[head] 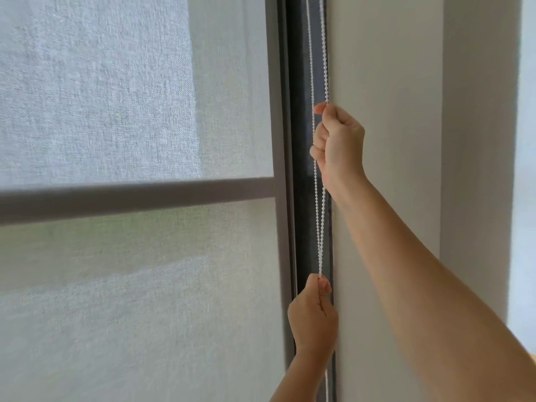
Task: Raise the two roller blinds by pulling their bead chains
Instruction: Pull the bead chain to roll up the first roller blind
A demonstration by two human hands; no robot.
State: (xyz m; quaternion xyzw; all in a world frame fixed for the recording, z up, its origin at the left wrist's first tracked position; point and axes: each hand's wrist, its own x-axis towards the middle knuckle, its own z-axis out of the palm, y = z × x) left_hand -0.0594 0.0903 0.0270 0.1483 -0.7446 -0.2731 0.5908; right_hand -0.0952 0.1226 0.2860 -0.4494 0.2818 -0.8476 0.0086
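A pale grey, translucent roller blind (130,117) covers the window and fills the left two thirds of the view. A white bead chain (316,216) hangs in two strands along the dark window frame (301,82) at the blind's right edge. My right hand (339,143) is raised high and shut on the chain's right strand; the other strand passes just left of its fingers. Lower down, my left hand (314,317) is shut on the chain, pinching it at the fingertips. The chain runs taut between both hands. The blind's bottom edge is out of view.
A horizontal window bar (136,198) shows through the fabric. A white wall (406,111) stands directly right of the chain, with a corner and a brighter strip (525,140) at the far right edge.
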